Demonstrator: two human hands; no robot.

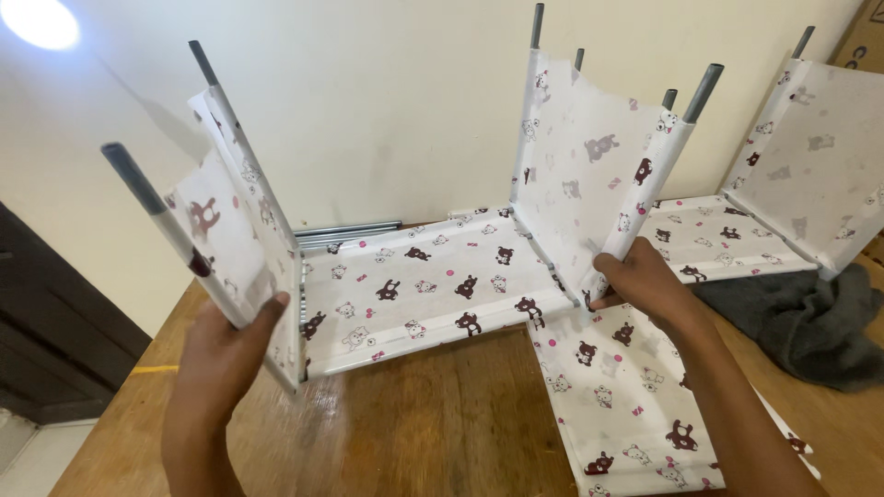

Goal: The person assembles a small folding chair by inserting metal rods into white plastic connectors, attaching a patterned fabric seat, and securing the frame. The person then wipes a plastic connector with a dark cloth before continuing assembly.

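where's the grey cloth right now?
In the head view, the grey cloth lies crumpled on the wooden table at the far right, just below the rightmost printed fabric panel and beyond the right hand.

home room — wooden table (442, 423) | cream wall (387, 101) | bear-print fabric shelf (433, 276)

2 hands (221, 354), 7 grey poles (702, 92), 1 dark cloth (810, 317).

fabric rack (433, 276) on table (433, 423), cloth (810, 317) right, wall (368, 110) behind
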